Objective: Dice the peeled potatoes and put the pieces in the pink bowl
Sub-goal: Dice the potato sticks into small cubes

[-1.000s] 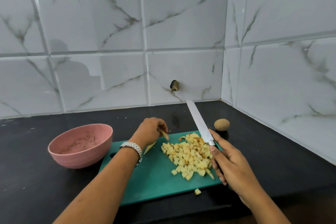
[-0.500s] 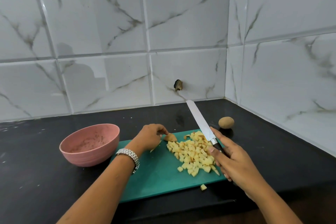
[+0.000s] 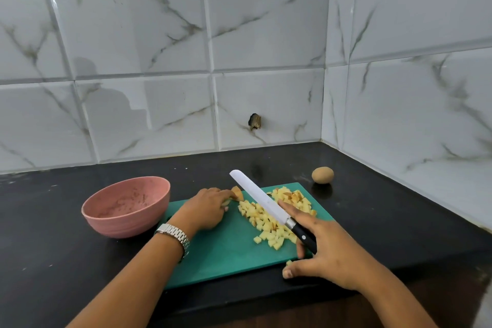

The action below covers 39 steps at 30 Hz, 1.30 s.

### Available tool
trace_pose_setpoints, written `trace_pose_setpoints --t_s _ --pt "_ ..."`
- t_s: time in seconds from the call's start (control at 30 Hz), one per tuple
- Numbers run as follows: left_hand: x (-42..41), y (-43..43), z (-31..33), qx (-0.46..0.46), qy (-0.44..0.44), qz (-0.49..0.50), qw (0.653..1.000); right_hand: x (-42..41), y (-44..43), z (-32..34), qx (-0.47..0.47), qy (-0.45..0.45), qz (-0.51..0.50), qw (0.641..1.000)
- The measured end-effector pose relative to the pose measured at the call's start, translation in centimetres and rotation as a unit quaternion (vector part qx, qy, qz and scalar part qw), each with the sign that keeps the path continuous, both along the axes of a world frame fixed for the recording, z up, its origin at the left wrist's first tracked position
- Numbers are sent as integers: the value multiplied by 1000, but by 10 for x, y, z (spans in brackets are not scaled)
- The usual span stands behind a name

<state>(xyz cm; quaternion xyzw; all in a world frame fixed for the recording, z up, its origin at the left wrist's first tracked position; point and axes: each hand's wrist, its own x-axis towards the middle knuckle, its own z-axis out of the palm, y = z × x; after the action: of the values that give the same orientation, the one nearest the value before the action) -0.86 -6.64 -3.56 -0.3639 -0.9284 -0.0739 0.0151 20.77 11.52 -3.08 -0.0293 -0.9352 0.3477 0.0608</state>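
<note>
A green cutting board (image 3: 226, 247) lies on the black counter with a heap of yellow potato dice (image 3: 266, 224) on its right half. My left hand (image 3: 205, 208) rests on the board's back left and pinches a small potato piece (image 3: 237, 192) against it. My right hand (image 3: 327, 247) holds a knife (image 3: 255, 194) by its black handle, forefinger laid along the white blade, thumb spread wide. The blade points back-left over the dice toward the held piece. The pink bowl (image 3: 119, 224) stands left of the board; no potato pieces show in it.
A whole brown potato (image 3: 322, 175) sits on the counter behind the board's right corner. One loose die (image 3: 288, 262) lies at the board's front edge by my right thumb. Tiled walls close the back and right sides. A metal watch (image 3: 174, 234) is on my left wrist.
My right hand has swung the knife leftward, so the blade now crosses the dice toward the piece under my left hand. My left hand has set that piece down on the board.
</note>
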Motion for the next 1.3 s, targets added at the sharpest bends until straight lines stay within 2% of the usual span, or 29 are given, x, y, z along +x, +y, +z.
trace_pose_setpoints --t_s 0.3,0.47,0.67,0.87,1.03,1.1,1.3 --pt "17 -14 3 23 15 7 1000 9 -27 1 129 15 -66 989" --pt "32 -23 6 79 -19 21 996 6 -20 10 87 7 -79 993" --pt "50 -36 7 120 -31 3 992 -16 -30 12 76 70 -93 990" --pt "67 -48 2 146 -21 1 989 -14 -34 -4 68 85 -129 986" --pt "77 -51 -7 163 1 -12 987 -4 -49 -2 57 104 -89 989" --pt "79 -49 -9 158 20 -14 987 0 -56 -2 60 93 -62 992" --pt "90 -42 -12 129 68 33 989 14 -66 0 134 -27 -39 990"
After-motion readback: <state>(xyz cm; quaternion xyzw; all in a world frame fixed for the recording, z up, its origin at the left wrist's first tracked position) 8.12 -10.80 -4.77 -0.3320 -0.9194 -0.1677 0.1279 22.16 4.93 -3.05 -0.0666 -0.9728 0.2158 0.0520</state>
